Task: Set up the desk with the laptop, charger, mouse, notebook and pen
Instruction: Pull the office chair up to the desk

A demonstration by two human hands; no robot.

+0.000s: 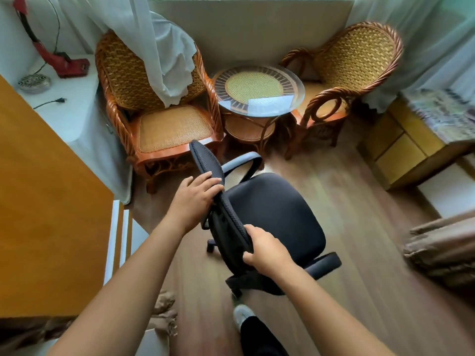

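A black office chair (pixel 275 214) on casters stands on the wooden floor in the middle of the view. My left hand (pixel 195 199) grips the top edge of its mesh backrest (pixel 205 163). Lower on the same backrest edge, my right hand (pixel 264 249) is closed around it. An orange-brown wooden desk (pixel 43 201) fills the left side; its visible top is bare. No laptop, charger, mouse, notebook or pen is in view.
Two wicker armchairs (pixel 159 104) (pixel 354 73) flank a small round glass-topped table (pixel 257 91) against the far wall. A white counter (pixel 66 98) at the left holds a red tool and a cord. A yellow cabinet (pixel 401 150) stands at the right, with brown fabric (pixel 442 247) below it.
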